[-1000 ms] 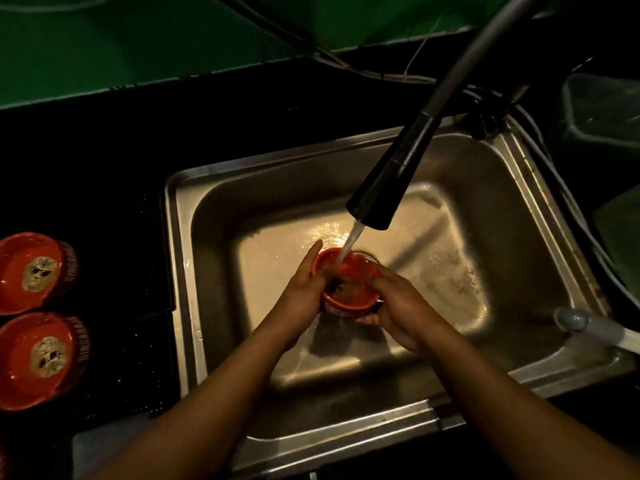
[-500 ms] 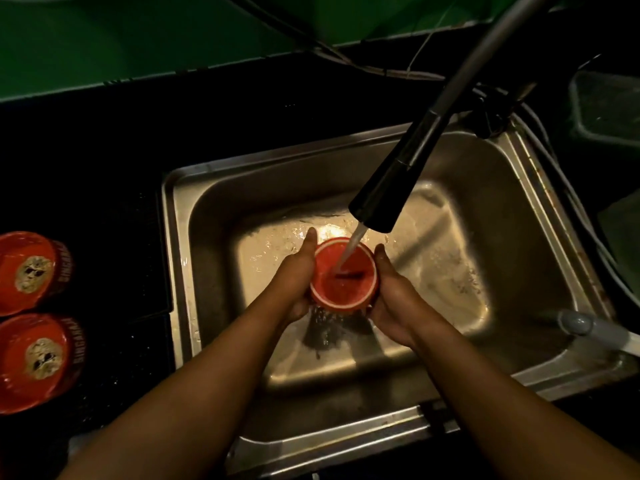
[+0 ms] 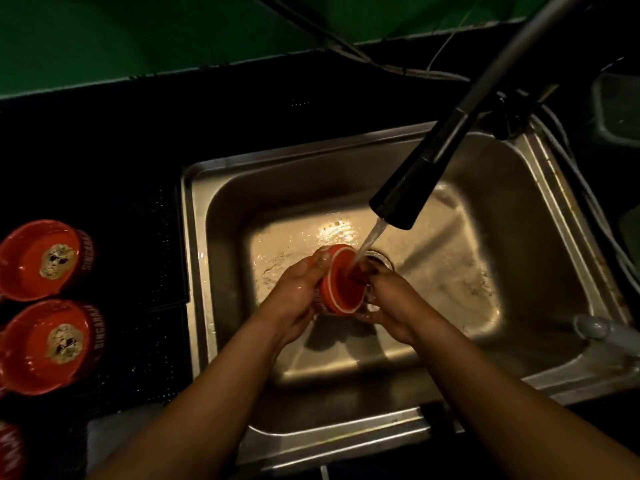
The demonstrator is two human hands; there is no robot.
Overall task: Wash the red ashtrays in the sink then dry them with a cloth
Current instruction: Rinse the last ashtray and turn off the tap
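A red ashtray point(image 3: 341, 284) is held on its side over the steel sink point(image 3: 519, 216), its underside with a white ring facing right. My left hand point(image 3: 298, 292) grips its rim and wall from the left. My right hand point(image 3: 388, 299) cups it from the right, fingers against the base. Water from the black faucet head point(image 3: 401, 199) runs onto the ashtray's base. Two more red ashtrays point(image 3: 43, 259) point(image 3: 48, 346) sit upright on the dark counter at the left, each with a pale emblem inside.
Part of another red ashtray point(image 3: 8, 452) shows at the bottom left corner. A pale cloth point(image 3: 104, 441) lies on the counter near the sink's front left corner. A white handle point(image 3: 602, 332) juts over the sink's right rim. Cables point(image 3: 381, 62) run along the green wall.
The ashtray has been turned from bowl up to base up and now onto its side, base facing right. Both hands shifted slightly left with it under the running water.
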